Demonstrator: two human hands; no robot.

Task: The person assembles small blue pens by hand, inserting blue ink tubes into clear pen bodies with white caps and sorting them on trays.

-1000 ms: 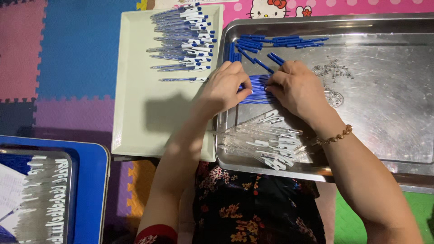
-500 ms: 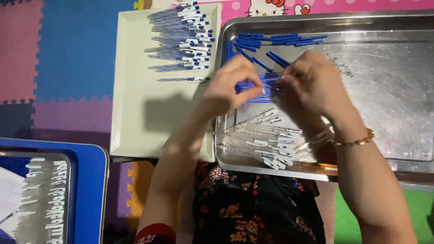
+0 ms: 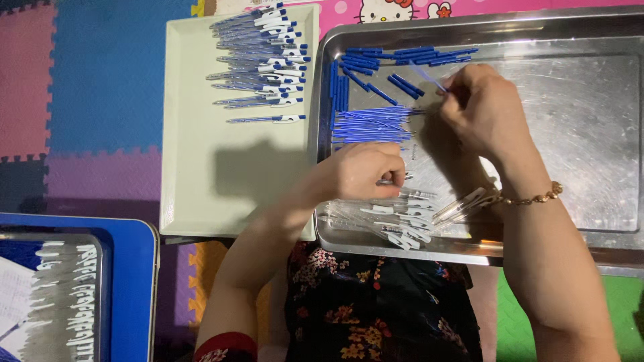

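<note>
In the steel tray (image 3: 604, 201): both hands.
Right hand (image 3: 484, 110): grip pinched on a blue refill (image 3: 428, 77), above the refill pile (image 3: 372, 124).
Left hand (image 3: 365, 171): grip closed on a clear pen barrel (image 3: 388, 181), near the barrel heap (image 3: 402, 224).

A blue tray (image 3: 137, 281) lies on colourful foam floor mats (image 3: 100, 87), bottom left.

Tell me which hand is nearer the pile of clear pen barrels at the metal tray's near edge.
Left. The left hand hovers just above the clear pen barrels, perhaps touching them; the right hand is farther up the metal tray, by the blue refills.
</note>
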